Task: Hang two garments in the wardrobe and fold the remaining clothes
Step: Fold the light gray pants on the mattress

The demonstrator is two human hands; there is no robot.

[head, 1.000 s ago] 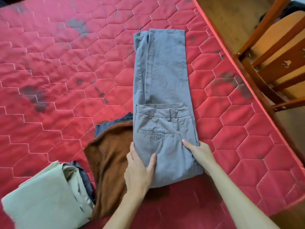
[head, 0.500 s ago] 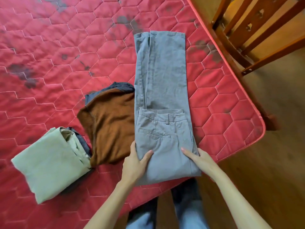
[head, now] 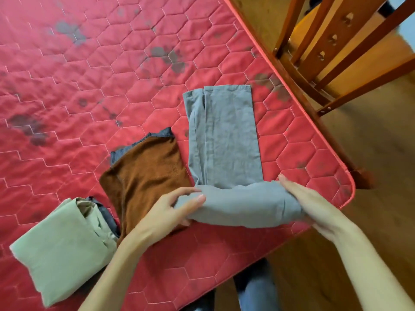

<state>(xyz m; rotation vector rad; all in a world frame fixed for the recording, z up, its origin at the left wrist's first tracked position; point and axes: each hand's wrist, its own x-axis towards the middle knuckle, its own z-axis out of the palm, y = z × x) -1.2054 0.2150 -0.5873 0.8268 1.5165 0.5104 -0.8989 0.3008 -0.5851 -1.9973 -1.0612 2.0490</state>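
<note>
Red mattress [head: 112, 75] bears grey trousers [head: 226, 135] beside brown garment [head: 146, 173]; left hand [head: 166, 212] grips, right hand [head: 314, 205] presses flat.

grey trousers [head: 224, 135] on a red hexagon-quilted mattress [head: 89, 75] blotched with dark stains; left of the trousers, a rust-brown garment [head: 146, 171] edged in ribbed blue-grey, then a pale green fold [head: 60, 250].

Soft, even light covers the red quilted mattress [head: 89, 63], bright and flat; faint shadows darken its near edge. Past its right edge the wooden chair [head: 332, 41] bows with wide-angle distortion. At its near right corner, the right hand [head: 314, 205] and grey trousers [head: 224, 131] show slight motion blur.
</note>
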